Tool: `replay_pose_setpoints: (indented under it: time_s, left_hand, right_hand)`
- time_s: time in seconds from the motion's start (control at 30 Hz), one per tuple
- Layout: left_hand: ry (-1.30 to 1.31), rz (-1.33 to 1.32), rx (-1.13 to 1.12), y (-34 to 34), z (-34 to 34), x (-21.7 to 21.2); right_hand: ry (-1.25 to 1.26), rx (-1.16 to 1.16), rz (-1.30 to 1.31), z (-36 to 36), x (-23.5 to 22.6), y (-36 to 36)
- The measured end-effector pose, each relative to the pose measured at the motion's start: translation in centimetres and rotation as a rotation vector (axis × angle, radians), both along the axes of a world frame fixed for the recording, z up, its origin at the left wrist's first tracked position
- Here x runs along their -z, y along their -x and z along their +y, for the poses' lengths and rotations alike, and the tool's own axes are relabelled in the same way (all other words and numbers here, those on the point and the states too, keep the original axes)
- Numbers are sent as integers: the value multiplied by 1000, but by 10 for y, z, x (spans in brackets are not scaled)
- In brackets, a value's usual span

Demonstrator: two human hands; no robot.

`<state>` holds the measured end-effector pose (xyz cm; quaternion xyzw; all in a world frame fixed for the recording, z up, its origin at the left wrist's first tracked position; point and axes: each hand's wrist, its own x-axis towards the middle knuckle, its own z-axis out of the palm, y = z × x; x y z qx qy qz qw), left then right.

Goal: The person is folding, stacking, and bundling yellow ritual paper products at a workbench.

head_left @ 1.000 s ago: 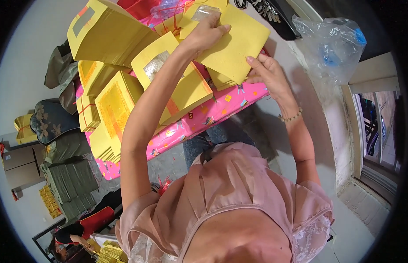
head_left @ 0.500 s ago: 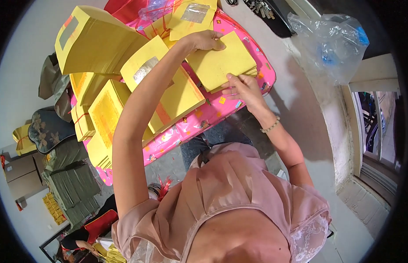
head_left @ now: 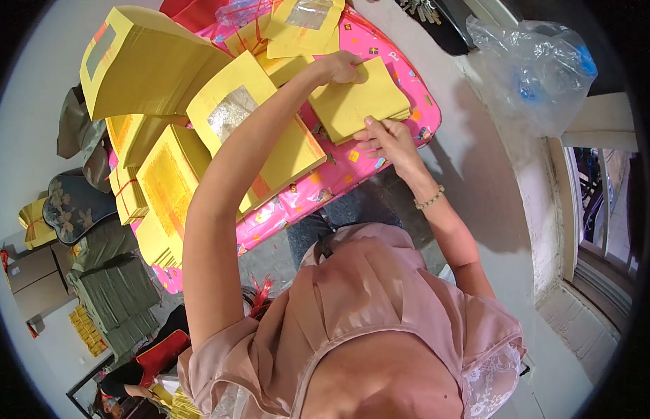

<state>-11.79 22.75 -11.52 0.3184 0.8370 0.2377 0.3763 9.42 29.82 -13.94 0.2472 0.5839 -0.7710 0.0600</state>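
Observation:
A small stack of yellow paper sheets (head_left: 360,100) lies on a pink patterned cloth (head_left: 418,93). My left hand (head_left: 341,68) grips its far left edge, thumb on top and the other fingers partly hidden. At the near edge, my right hand (head_left: 393,144) has its thumb on the top sheet and its fingers against the layered edges. Left of this stack stands a thick yellow paper pile with a silver foil square (head_left: 233,110), partly covered by my left forearm.
A tall, curved yellow paper pile (head_left: 140,66) and a pile with orange smears (head_left: 164,185) stand at left. A clear plastic bag (head_left: 531,73) hangs at right. Far left are a floral-backed chair (head_left: 77,206) and, lower down, another person's arm (head_left: 138,393).
My left hand has shifted slightly right along with the far edge of the paper stack. My right hand stays at the near edge. The view has shifted a little.

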Motion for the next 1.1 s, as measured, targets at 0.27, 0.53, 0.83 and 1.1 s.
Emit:
replay_pose_setpoints:
  time_s: [0.27,0.53,0.83,1.1]
  left_hand:
    - [51,34,58,-1,3,-4]
    - [69,23,81,9,8,8]
    - [244,296,245,11,20,24]
    - [-37,618,-44,-40,-34,-57]
  right_hand:
    - [-1296,129,421,10,-29,6]
    - [-1549,-90,358,-22,13,29]
    - [-1610,-72,354,-29,32,31]
    - [-1642,-132,314,-20,24,28]
